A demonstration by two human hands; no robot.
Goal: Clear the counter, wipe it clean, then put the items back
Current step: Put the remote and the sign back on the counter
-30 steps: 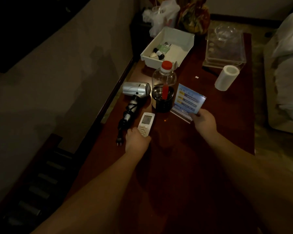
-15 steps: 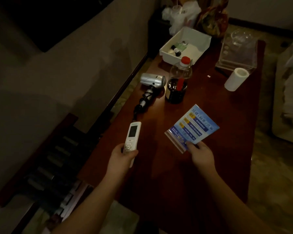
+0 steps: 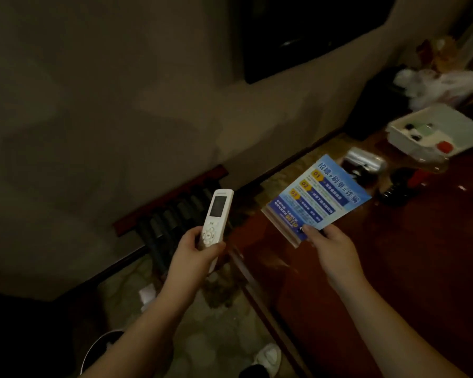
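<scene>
Two hands, one item in each, lifted off the counter [image 3: 393, 268].
The left hand [image 3: 194, 255] grasps one white remote [image 3: 216, 216] beyond the counter's edge; the right hand [image 3: 331, 246] pinches one blue sign [image 3: 317, 197] above it; one white tray [image 3: 434, 132] holds small bottles; one dryer [image 3: 366, 162]; one red-capped bottle [image 3: 432, 156].

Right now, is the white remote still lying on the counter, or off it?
Off it. The left hand grips the white remote in the air, beyond the counter edge, above the floor.
</scene>
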